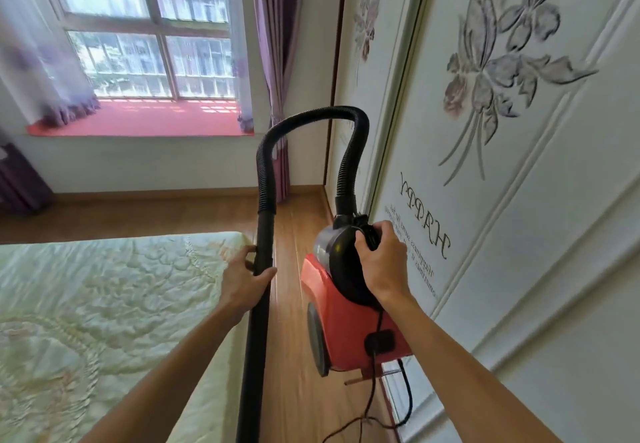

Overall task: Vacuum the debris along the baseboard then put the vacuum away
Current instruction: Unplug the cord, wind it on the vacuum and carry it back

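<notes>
A red canister vacuum [346,324] with a black top hangs off the wooden floor, carried by its black handle in my right hand [382,262]. Its ribbed black hose [311,120] arches up and over to a long black wand [256,304]. My left hand [244,281] grips that wand about halfway along, holding it nearly upright beside the bed. The wand's lower end and nozzle are out of frame. A black power cord [372,394] dangles from the vacuum's back down to the floor. The baseboard [325,201] runs along the right wall ahead.
A bed with a pale green quilted cover [104,321] fills the left. A white wardrobe with flower relief [502,165] lines the right. Between them runs a narrow strip of wooden floor [294,234]. A window with purple curtains [273,61] stands ahead.
</notes>
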The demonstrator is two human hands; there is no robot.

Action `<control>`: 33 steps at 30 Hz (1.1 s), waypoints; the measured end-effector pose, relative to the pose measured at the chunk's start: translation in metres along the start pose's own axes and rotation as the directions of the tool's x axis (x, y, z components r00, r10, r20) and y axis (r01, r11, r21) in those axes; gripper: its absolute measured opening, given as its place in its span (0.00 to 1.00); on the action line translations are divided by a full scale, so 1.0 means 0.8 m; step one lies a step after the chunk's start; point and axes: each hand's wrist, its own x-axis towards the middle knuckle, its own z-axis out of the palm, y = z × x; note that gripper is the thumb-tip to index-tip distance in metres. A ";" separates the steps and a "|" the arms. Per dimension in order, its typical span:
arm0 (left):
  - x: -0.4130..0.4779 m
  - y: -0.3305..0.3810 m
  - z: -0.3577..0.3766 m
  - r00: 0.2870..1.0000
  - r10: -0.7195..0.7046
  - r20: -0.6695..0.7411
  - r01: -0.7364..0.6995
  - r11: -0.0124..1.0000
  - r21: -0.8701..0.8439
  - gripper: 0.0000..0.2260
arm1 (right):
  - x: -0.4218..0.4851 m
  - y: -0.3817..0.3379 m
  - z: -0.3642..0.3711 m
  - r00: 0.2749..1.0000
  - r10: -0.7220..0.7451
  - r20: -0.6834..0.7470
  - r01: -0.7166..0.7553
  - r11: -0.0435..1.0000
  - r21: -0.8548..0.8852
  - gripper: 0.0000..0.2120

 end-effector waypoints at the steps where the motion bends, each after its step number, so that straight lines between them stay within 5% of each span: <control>1: 0.018 0.006 0.005 1.000 0.008 -0.002 -0.008 1.000 -0.007 0.22 | 0.021 0.001 0.005 1.000 -0.007 0.000 0.007 1.000 0.004 0.10; 24: 0.434 0.136 0.163 0.991 -0.034 -0.133 0.028 0.999 -0.044 0.16 | 0.475 0.083 0.158 0.993 -0.091 0.076 0.086 0.994 0.064 0.07; 33: 0.591 0.139 0.201 0.996 -0.030 -0.087 0.030 1.000 0.002 0.17 | 0.611 0.114 0.244 0.998 0.004 0.061 -0.009 0.996 0.083 0.11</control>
